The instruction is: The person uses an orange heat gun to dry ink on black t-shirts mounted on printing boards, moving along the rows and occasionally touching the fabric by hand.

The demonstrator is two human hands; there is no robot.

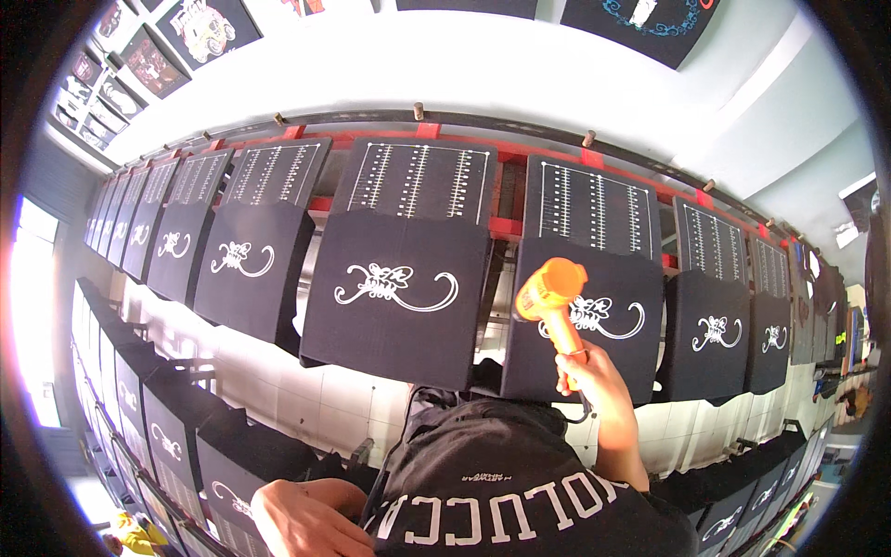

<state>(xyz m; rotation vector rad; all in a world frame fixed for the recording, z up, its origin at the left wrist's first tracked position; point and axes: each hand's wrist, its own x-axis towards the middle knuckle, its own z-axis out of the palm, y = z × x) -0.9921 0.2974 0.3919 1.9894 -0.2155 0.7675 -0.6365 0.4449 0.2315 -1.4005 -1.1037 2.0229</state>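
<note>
My right hand (594, 376) is wrapped round the handle of an orange hair dryer (549, 295). The dryer is held above a black shirt (534, 357) stretched over a board, and its body covers part of the white swirl print (617, 320). Left of it lies another black shirt (399, 334) with its whole white print (394, 285) showing. Down at the lower left, my left hand (311, 520) is bent in close to my body, apart from the shirts. Its fingers are hidden or run out of the picture, so their pose cannot be made out.
Several boards with white ruler marks (413, 181) stand in a long row on a red metal frame (506, 227). A dark rail with pegs (419, 111) runs along the far side. Behind me on the left is a second row of shirt-covered boards (176, 408). Printed panels (204, 32) hang on the white wall.
</note>
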